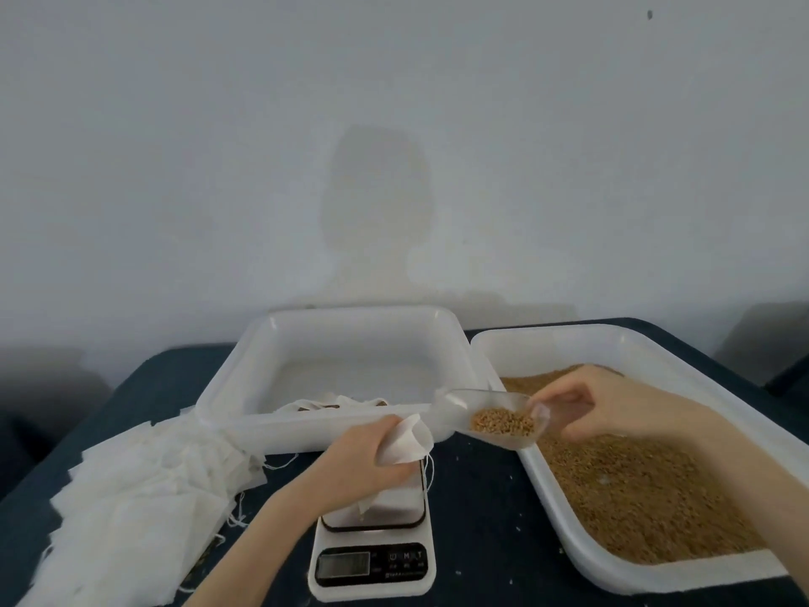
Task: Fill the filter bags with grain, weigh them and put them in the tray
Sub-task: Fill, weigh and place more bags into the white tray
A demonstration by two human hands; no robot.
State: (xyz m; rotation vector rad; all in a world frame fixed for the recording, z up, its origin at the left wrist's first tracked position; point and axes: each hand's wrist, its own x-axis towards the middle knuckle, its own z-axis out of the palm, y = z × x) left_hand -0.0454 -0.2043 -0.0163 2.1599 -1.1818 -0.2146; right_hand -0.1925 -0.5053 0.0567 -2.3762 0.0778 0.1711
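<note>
Left hand (363, 449) grips the filter bag (405, 440) open above the scale (372, 558); right hand (613, 407) pinches the loaded scoop (494, 416) at 3 o'clock. Tip slowly, lip inside the mouth.

The left hand (372, 457) covers the back of the scale (372, 558). The numbers on the scale are too blurry to read. Left of the scale, the pile of bags (144, 488) runs off the picture's bottom edge. A few bags inside the tray (350, 427) behind the scale are half hidden by its front wall.
</note>
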